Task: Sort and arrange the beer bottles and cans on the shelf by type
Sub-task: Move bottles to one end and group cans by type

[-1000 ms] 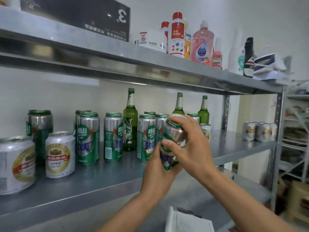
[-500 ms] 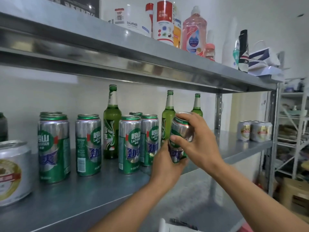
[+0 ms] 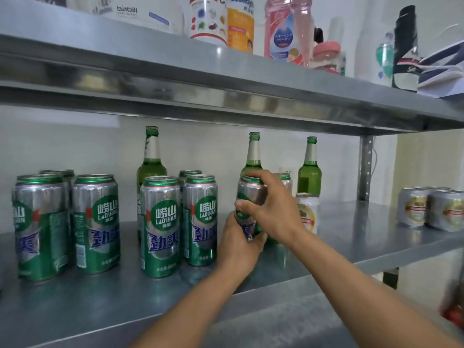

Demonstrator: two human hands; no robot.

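Head view: the held can (image 3: 249, 194) stands upright over the shelf (image 3: 351, 237), just right of the green pair (image 3: 180, 222) and in front of the middle bottle (image 3: 253, 156). The left hand (image 3: 238, 244) wraps the can's lower body. The right hand (image 3: 273, 209) clasps the upper body, with fingers over the rim and the thumb on the near side, so both hands are closed on this one can. A second ago the can was tilted and held out in front of the shelf edge. It has since been brought inward, lowered and straightened. Whether its base now touches the shelf cannot be told, as the left hand covers it. Assessment: this placement is nearly done, and the can will join the other green cans once it is released. Outstanding items:

- A short gold can (image 3: 307, 212) stands just right of the hands, well apart from the gold cans (image 3: 431, 209) at the far right.
- A rear green can (image 3: 285, 180) is partly hidden behind the right hand.
- The left cluster (image 3: 67, 222) of green cans sits apart from the green pair.
- The left bottle (image 3: 150, 162), middle bottle and right bottle (image 3: 310, 169) are spread along the back wall, not grouped.

Sorting therefore appears only partly complete. Risk noted: withdrawing the right hand could knock the gold can beside it.
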